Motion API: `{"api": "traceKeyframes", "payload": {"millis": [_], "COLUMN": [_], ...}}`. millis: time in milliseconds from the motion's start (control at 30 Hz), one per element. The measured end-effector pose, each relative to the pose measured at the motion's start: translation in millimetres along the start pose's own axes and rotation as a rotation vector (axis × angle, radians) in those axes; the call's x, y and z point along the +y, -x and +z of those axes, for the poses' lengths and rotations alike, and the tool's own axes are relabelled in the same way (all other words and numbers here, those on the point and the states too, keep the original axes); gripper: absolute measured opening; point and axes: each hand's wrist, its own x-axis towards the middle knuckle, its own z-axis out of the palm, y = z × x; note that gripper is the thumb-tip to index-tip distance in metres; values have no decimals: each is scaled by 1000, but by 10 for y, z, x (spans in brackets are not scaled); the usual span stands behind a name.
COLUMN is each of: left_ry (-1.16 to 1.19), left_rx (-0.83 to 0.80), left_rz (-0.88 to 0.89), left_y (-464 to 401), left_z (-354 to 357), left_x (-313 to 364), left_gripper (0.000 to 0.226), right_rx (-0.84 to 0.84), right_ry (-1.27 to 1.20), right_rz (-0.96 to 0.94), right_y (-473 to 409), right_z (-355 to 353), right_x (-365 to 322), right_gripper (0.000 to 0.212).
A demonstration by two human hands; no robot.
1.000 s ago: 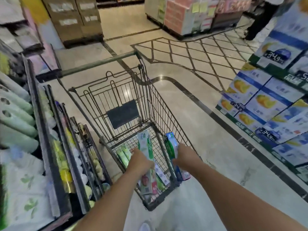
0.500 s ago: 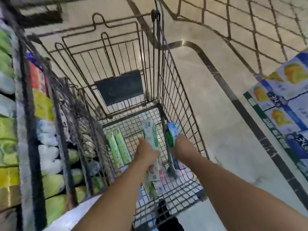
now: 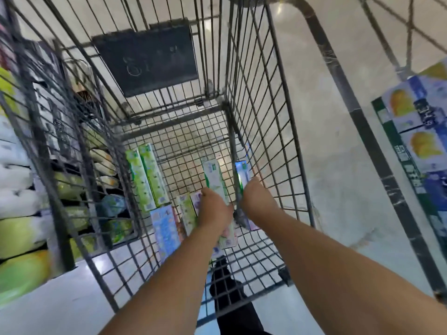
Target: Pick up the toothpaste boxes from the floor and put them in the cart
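Observation:
I look down into a wire shopping cart [image 3: 263, 97]. My left hand [image 3: 214, 210] grips a long white-and-green toothpaste box [image 3: 212, 174], held low inside the basket near its floor. My right hand [image 3: 257, 198] grips a blue-and-green toothpaste box [image 3: 242, 174] close against the inside of the cart's right wall. On the basket floor lie two green boxes [image 3: 147, 177] side by side, a pale blue box [image 3: 165, 229], and a green box [image 3: 187, 213] next to my left hand.
A shelf of green and white packs [image 3: 21, 213] stands tight against the cart's left side. Stacked blue-and-yellow cartons [image 3: 418, 131] line the right edge. Pale tiled floor [image 3: 338, 165] with a dark stripe lies between them. A dark panel [image 3: 147, 61] hangs on the cart's far end.
The view has dropped closer over the cart. Both hands have gone down deeper into the basket, each still holding its box.

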Motion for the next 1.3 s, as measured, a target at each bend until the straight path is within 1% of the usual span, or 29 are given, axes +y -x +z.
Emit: {"api": "traceKeyframes", "payload": {"millis": [67,167,267,333,433,500,567,633,733,767,800,867,900,933,1000,1100,1133,1200,1267,1300], "left_ry": [-3,-22,-57,-39,-7,5,-18,-50,-80,-92,-100,-101,-104,-122,-173,-185,-172,-107,-64,-50], "left_rx": [14,49,14,-20,-82,-118,-151,-172,-192,-194,-199,-226,-236,-241,-246,-220,-203,-174,-150,-129], "left_rz": [13,25,21,6,-44,-67,-87,-88,-80,-78,-77,-79,-80,-77,-60,-50,-39,-14,20,46], "left_y": [-36,-55,-48,-61,-109,-128,-102,-77,-40,-26,-17,-27,-33,-28,-7,41,51,73,134,195], "left_z": [102,197,283,335,369,351,314,271,187,158,140,151,160,164,179,210,207,163,18,-113], "left_x": [-60,-82,-99,-131,-180,-191,-179,-164,-121,-107,-96,-105,-114,-116,-125,-163,-162,-146,-113,-78], "left_gripper": [95,85,82,81,69,61,63,66,61,61,67,89,98,104,109,109,101,79,65,60], "right_rx": [-1,-36,-75,-107,-168,-191,-216,-251,-276,-275,-276,-308,-329,-337,-325,-318,-308,-250,-215,-224], "right_ry": [-2,37,60,70,145,193,235,262,273,267,265,302,332,366,430,427,426,432,393,358], "right_rz": [20,49,70,76,10,-12,-34,-46,-73,-104,-150,-253,-295,-328,-344,-323,-321,-323,-313,-296], "right_y": [-41,-52,-49,-43,-38,-21,18,58,81,85,86,104,113,118,116,165,178,194,222,245], "right_z": [66,149,210,202,190,207,217,202,174,168,168,162,164,170,196,210,200,153,33,-56], "right_x": [37,83,142,161,177,176,158,119,91,98,110,135,146,154,165,155,145,108,32,-19], "right_gripper": [21,25,25,32,48,45,42,46,49,53,62,81,86,91,97,94,89,73,60,56]}}
